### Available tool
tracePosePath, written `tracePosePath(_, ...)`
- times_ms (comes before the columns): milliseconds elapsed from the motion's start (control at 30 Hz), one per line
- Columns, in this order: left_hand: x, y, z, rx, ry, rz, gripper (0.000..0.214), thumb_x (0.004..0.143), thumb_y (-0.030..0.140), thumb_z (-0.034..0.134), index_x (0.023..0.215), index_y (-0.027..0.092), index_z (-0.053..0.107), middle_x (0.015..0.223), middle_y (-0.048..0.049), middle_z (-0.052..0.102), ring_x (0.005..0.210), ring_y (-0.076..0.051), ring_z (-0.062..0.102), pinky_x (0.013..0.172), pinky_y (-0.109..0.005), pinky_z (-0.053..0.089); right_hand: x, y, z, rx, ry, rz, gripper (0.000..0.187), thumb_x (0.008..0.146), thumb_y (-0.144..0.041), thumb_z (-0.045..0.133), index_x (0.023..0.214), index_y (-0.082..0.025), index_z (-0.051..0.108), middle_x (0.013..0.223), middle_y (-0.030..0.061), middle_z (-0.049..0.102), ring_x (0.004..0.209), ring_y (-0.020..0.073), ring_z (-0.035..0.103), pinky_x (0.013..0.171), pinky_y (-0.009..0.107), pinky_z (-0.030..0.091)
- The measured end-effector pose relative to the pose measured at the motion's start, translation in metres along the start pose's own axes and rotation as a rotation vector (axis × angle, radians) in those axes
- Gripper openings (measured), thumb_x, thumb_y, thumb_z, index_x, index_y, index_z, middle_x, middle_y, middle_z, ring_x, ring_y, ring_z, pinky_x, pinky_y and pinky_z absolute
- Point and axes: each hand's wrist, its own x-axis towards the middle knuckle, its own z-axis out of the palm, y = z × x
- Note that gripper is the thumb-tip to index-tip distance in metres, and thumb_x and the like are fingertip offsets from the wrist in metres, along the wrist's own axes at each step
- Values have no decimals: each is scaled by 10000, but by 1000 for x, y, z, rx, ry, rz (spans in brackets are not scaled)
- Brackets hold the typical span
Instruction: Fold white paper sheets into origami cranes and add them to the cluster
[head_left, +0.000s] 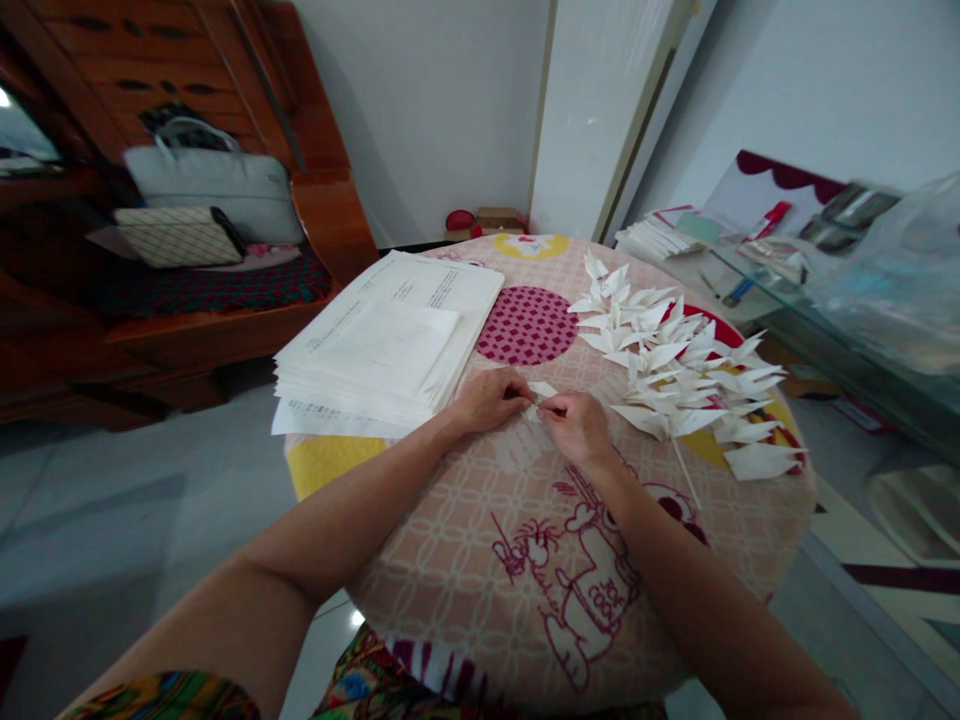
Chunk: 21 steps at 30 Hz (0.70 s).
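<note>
Small white paper [541,388], between left hand [493,399] and right hand [576,424], each pinching one side

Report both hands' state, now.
Left hand: closed, pinching a small white paper.
Right hand: closed, pinching the same paper's other side.

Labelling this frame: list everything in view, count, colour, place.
tablecloth: one, pinkish patterned, centre
paper stack: one, white, on tablecloth, left
folded paper pieces: many, white, tablecloth right
small paper piece: one, white, over tablecloth middle
bench: one, reddish-brown, far left
handbag: one, pale grey, on bench
checked pouch: one, cream, before handbag
box: one, brown, beyond tablecloth
tall panel: one, white, back
plastic bag: one, translucent, far right
glass surface: one, greenish, right
small clutter: uncounted, mixed, right
sleeve: one, multicoloured, bottom left
left hand: one, bare, holding small paper piece
right hand: one, bare, likewise
</note>
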Motion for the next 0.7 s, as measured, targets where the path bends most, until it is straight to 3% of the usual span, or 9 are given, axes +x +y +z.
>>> tracePosePath(467,-2,3,3,62,58,-38,132,809,250,636,775,174,740,818,-25,680,774,-157,613,740,-272,457,0,4,3,-75,52,0,170,820,-216,630,728,-179,769,726,43,728,663,152,592,604,259,354)
tracePosePath(700,1,7,5,102,74,-106,141,801,233,637,726,156,729,880,-56,683,816,-174,615,767,-289,470,-2,7,6,-152,108,-21,134,832,-202,641,770,-172,757,804,78,736,734,180,605,666,280,384)
